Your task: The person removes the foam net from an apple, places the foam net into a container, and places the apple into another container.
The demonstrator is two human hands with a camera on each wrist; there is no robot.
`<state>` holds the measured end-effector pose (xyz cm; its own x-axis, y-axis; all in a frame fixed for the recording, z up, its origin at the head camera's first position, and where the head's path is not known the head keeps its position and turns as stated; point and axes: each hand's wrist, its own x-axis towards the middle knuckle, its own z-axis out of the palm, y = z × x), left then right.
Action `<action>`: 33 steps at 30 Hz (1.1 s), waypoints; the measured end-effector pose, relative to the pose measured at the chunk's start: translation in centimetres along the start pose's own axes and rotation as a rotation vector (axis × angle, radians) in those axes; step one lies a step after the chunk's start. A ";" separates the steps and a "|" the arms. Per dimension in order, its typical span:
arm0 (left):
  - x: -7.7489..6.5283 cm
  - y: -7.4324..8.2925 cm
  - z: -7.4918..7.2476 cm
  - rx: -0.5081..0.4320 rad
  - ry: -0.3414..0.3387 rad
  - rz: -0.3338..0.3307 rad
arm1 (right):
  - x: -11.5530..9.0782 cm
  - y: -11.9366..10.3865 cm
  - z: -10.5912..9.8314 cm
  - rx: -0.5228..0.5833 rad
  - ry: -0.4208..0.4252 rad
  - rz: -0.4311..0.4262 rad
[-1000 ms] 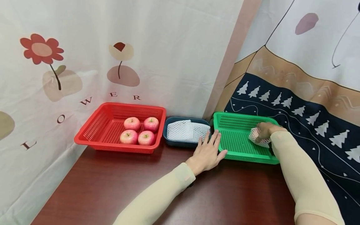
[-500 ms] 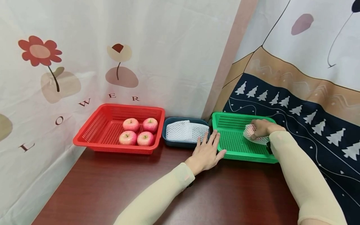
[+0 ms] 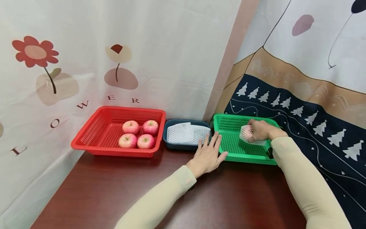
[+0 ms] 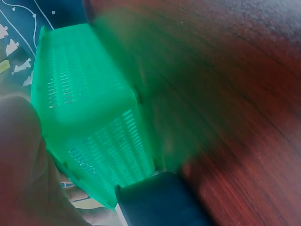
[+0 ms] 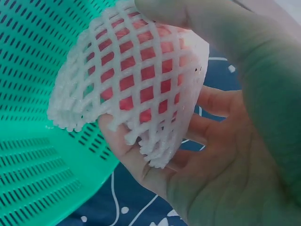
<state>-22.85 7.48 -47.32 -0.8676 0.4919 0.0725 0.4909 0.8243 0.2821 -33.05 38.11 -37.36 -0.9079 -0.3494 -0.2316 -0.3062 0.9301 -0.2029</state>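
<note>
My right hand (image 3: pixel 259 129) grips an apple (image 5: pixel 147 77) wrapped in a white foam net sleeve (image 5: pixel 124 66), inside the green basket (image 3: pixel 243 156). In the right wrist view the thumb lies over the net and the fingers curl beneath it, with red skin showing through the mesh. My left hand (image 3: pixel 206 155) lies with its fingers spread and straight, fingertips at the gap between the blue tray (image 3: pixel 183 146) and the green basket's left side. White foam net sleeves (image 3: pixel 187 133) lie flat in that tray.
On the left stands a red basket (image 3: pixel 97 133) with several bare apples (image 3: pixel 145 141) in its right part. Behind the containers hangs a printed cloth (image 3: pixel 171 57). All three containers sit along the back of a dark red-brown wooden table (image 3: pixel 120 187).
My right hand has shifted left within the green basket, carrying the netted apple with it. The left hand keeps its place, and the head view has turned slightly to the right.
</note>
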 end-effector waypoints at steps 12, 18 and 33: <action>0.1 -0.2 -0.1 -0.004 0.004 0.002 | -1.1 -3.4 0.9 0.014 0.124 -0.079; 0.1 -0.2 -0.1 -0.023 0.004 0.007 | -1.6 -4.8 1.6 0.036 0.160 -0.102; 0.0 -0.9 -0.6 -0.078 0.016 0.022 | -2.2 -7.7 2.5 0.080 0.203 -0.130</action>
<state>-23.34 6.59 -47.01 -0.8582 0.5045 0.0943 0.5026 0.7887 0.3540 -27.94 31.42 -37.69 -0.9039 -0.4278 -0.0050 -0.4074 0.8642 -0.2954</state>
